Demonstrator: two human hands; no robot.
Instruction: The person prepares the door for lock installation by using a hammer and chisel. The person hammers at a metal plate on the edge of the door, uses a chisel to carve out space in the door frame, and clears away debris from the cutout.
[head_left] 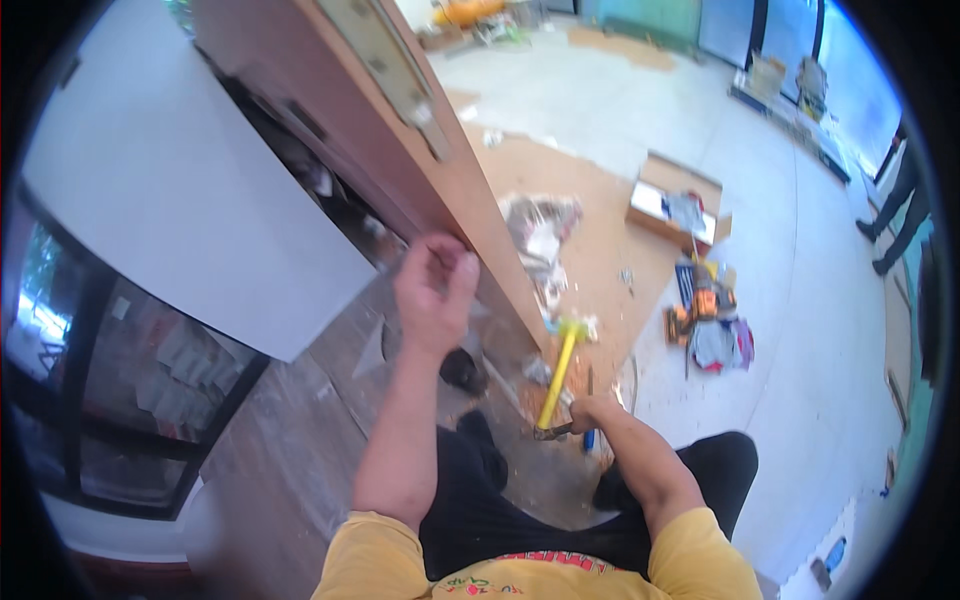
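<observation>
A wooden door [500, 250] stands on edge in front of me, with a metal lock plate [400, 85] along its narrow side. My left hand [437, 285] is raised against that edge, fingers curled in and thumb bent over; whatever it may pinch is too small to make out. Low on the right, my right hand [588, 412] is closed on a dark metal tool [552, 433], its exact kind blurred. Just beyond that tool is a yellow-handled hammer [560, 375]. Something blue [589, 440] shows under my right hand.
Brown cardboard [620, 235] covers part of the pale floor, with crumpled plastic [540, 230] and wood chips. An open carton [680, 205] and an orange cordless drill [712, 295] lie to the right. A white panel [190, 170] stands left. Another person's legs [900, 210] show far right.
</observation>
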